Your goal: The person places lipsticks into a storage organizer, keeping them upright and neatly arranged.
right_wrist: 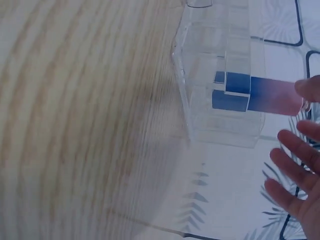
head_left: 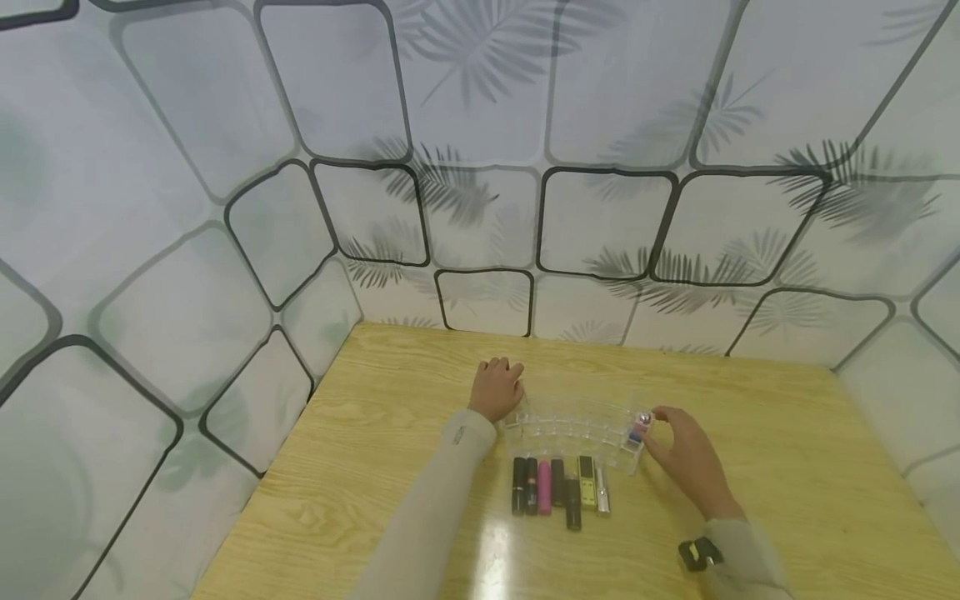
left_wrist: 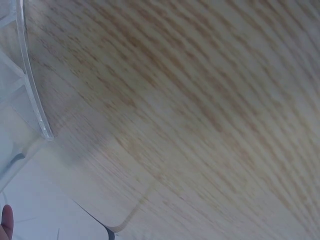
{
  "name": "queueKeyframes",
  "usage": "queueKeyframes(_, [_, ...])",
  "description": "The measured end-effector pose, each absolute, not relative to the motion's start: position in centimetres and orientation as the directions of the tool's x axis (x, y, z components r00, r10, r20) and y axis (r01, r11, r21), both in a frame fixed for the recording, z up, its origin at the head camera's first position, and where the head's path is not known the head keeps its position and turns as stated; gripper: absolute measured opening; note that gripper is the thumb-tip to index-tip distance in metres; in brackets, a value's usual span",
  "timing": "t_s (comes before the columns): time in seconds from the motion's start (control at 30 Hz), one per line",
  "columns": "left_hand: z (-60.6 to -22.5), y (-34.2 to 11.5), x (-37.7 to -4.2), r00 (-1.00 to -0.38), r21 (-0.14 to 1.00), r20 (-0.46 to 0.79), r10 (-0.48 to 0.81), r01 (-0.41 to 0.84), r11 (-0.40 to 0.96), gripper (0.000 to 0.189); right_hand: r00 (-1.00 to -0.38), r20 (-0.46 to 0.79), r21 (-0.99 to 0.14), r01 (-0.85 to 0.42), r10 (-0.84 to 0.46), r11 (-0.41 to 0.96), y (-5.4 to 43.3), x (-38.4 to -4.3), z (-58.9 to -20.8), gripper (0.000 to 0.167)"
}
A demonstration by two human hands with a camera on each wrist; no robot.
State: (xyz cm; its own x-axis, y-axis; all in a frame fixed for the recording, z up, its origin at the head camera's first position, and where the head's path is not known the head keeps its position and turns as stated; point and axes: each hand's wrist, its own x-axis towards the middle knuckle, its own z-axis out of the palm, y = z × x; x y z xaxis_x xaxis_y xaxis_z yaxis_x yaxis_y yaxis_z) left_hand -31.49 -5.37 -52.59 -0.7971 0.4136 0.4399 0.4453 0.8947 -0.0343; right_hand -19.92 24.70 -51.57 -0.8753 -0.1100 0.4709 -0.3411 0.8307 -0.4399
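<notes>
A clear lipstick organizer [head_left: 573, 425] with stepped compartments stands on the table. My left hand [head_left: 497, 390] holds its left end, fingers bent over the back corner; in the left wrist view only a fingertip [left_wrist: 7, 220] shows beside the organizer's edge [left_wrist: 32, 90]. At the right end, a pink-to-blue lipstick tube [right_wrist: 275, 95] with a silvery top sits upright in a compartment. My right hand [head_left: 686, 454] pinches its upper part between thumb and index finger, the other fingers spread apart. In front of the organizer lie several lipsticks: black ones [head_left: 518, 486], a pink one [head_left: 544, 487], a gold-and-black one [head_left: 587, 483] and a silver one [head_left: 602, 492].
The wood-grain table [head_left: 375, 450] meets a patterned cloth wall [head_left: 480, 217] at the back and sides. A black camera [head_left: 699, 554] is strapped at my right wrist, near the tabletop. The lipsticks lie between my forearms.
</notes>
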Motion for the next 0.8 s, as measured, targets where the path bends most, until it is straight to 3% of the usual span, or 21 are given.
queueKeyframes(0.2, [-52.8, -5.3, -31.5, -0.807, -0.021, 0.425, 0.410, 0.445, 0.896, 0.015, -0.747, 0.648, -0.198, -0.354, -0.149, 0.914, 24.1, -19.1, -51.4, 0.039])
queueKeyframes(0.37, [-52.9, -5.4, -31.7, -0.803, -0.022, 0.432, 0.411, 0.447, 0.894, 0.013, -0.701, 0.694, -0.125, -0.342, -0.165, 0.931, 23.7, -18.4, -51.3, 0.033])
queueKeyframes(0.53, [-52.9, -5.4, -31.7, -0.805, -0.029, 0.428, 0.412, 0.443, 0.896, 0.014, -0.719, 0.665, -0.085, -0.345, -0.204, 0.935, 22.8, -17.6, -51.4, 0.031])
queueKeyframes(0.8, [-52.8, -5.3, -31.7, -0.820, -0.012, 0.402, 0.407, 0.439, 0.898, 0.014, -0.793, 0.520, -0.018, -0.382, -0.318, 0.924, 20.6, -16.3, -52.3, 0.030])
